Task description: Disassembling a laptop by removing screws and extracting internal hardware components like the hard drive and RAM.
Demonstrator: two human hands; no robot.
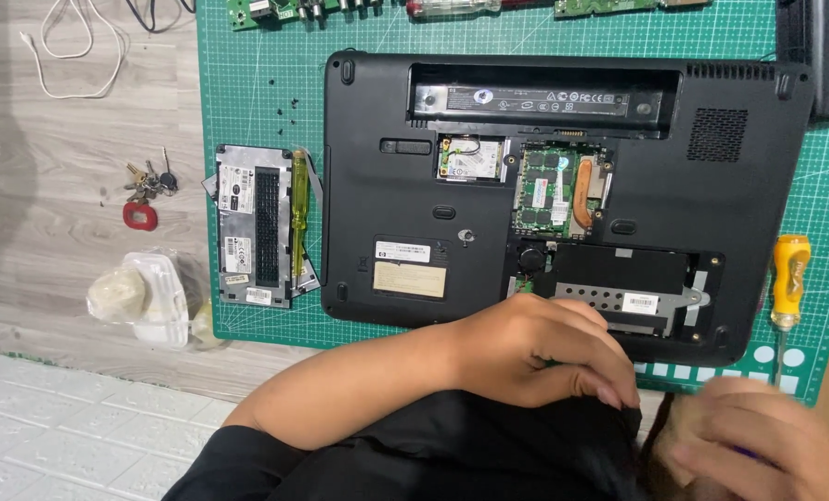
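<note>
A black laptop (414,186) lies upside down on a green cutting mat (247,74), its bottom covers off, showing memory modules (544,190) and a drive bay (619,288). My left hand (544,353) reaches across at the laptop's near edge, fingers curled down onto a black cloth (489,445) below it. My right hand (749,445) is blurred at the bottom right beside the same cloth; I cannot see what it holds. A yellow-handled screwdriver (790,278) lies on the mat just above my right hand.
Removed cover panels (252,227) with a green-yellow screwdriver (298,209) on them lie left of the laptop, with small screws (289,107) above. Keys (145,186), a plastic container (145,297) and a white cable (71,46) sit on the wooden table. Circuit boards (275,11) line the far edge.
</note>
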